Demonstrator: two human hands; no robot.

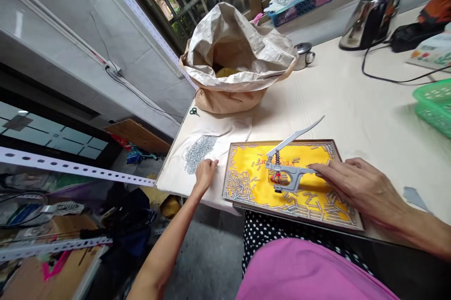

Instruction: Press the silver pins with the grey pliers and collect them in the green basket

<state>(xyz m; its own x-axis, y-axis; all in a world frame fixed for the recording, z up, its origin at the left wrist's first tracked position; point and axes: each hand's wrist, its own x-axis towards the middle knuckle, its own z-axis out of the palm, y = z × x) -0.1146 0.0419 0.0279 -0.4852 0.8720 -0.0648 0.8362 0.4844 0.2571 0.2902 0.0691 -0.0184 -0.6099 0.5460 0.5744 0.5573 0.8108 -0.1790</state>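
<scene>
One shallow tray [282, 211] lies along the tabletop's [369, 117] near edge, holding countless metal pieces [239, 185]; its red lettering [263, 161] is partly hidden, unreadable. Above, the right hand [359, 185] pinches one hand press [298, 177]. Left, the left hand [205, 174] curls beside one pile [200, 152]; whether gripping, I cannot tell. Farther, open room stretches right of one sack [232, 103].

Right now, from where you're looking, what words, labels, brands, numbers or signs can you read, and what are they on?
No text can be read for certain.
Red lettering on the yellow sheet in the tray: partly hidden behind the metal hand tool, too small and blurred to read.
Dark marks on the brown bag: too faint to tell whether they are writing.
</scene>
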